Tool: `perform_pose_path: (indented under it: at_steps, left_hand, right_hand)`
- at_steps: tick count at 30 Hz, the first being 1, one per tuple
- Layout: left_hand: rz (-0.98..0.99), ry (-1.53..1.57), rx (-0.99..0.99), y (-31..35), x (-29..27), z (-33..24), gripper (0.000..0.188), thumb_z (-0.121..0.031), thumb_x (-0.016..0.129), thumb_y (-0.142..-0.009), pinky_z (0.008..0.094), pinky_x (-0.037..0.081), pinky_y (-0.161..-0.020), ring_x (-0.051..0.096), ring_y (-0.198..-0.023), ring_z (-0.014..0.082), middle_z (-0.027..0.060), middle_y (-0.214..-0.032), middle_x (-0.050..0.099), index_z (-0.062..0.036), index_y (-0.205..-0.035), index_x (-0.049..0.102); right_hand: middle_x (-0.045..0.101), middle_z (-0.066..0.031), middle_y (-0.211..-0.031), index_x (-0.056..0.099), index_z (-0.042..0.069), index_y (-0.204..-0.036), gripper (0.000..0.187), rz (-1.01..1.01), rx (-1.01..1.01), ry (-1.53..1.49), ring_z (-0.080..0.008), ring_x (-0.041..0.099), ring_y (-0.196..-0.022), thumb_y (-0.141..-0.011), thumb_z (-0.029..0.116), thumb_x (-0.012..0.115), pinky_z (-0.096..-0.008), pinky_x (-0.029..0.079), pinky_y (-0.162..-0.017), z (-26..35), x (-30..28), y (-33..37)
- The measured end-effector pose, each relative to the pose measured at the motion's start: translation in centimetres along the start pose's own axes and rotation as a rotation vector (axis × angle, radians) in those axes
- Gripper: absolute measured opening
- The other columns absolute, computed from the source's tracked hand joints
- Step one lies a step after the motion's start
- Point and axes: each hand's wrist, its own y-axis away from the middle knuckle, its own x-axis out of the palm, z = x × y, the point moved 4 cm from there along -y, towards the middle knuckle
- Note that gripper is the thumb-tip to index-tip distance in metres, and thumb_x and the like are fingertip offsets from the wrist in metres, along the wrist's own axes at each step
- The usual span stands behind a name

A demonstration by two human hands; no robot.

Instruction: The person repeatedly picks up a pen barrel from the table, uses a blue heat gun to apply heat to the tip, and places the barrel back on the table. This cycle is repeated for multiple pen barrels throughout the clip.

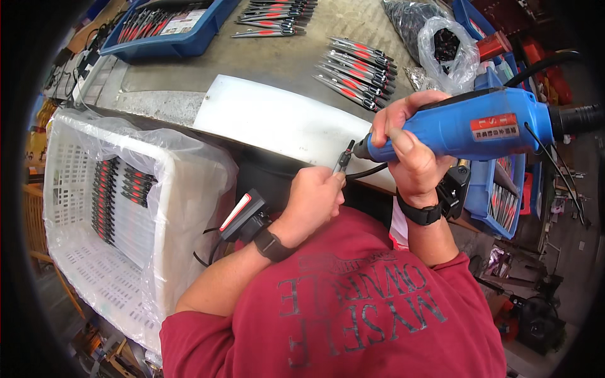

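Observation:
My right hand [413, 145] is wrapped round a blue electric screwdriver [457, 129], which points to the left. The screwdriver's dark nose is at the upper part of a slim grey and black hand tool [345, 157]. My left hand [315, 198] pinches this tool upright, and the fingers hide its lower part. Whether the bit touches a screw in it is too small to tell. Beyond my hands, a row of similar slim pointed tools [356, 72], grey with red and black parts, lies on the workbench [277, 66].
A white plate [265, 120] lies along the bench's near edge. On the left stands a plastic-lined white crate [167, 220] with rows of tools. A blue tray [170, 47] of tools sits at the far left. Bags of dark parts [444, 47] and blue bins [491, 217] are on the right.

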Motion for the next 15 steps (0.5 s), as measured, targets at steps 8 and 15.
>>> perform_pose_path:
  at_steps: [8,15]
  left_hand:
    - [-0.005,0.005,-0.006,-0.03,-0.07,0.04,0.025,-0.016,0.050,-0.089,0.0240,0.037,-0.036,0.048,-0.041,0.0092,0.0030,-0.055,0.053,0.0003,-0.070,0.054]
    - [-0.001,-0.005,0.006,0.04,0.04,0.00,0.022,-0.016,0.049,-0.091,0.0195,0.033,-0.034,0.044,-0.040,0.0053,0.0009,-0.056,0.053,-0.0013,-0.076,0.056]
  right_hand:
    - [0.055,-0.0069,-0.074,0.042,-0.005,-0.114,0.049,-0.038,-0.088,-0.093,-0.0124,0.054,-0.063,-0.071,0.005,0.064,-0.0259,0.047,-0.056,-0.37,-0.05,-0.37]
    - [0.047,-0.0049,-0.079,0.041,0.014,-0.116,0.050,-0.013,-0.020,0.042,-0.0177,0.050,-0.063,-0.071,0.003,0.062,-0.0307,0.043,-0.059,-0.64,0.06,0.09]
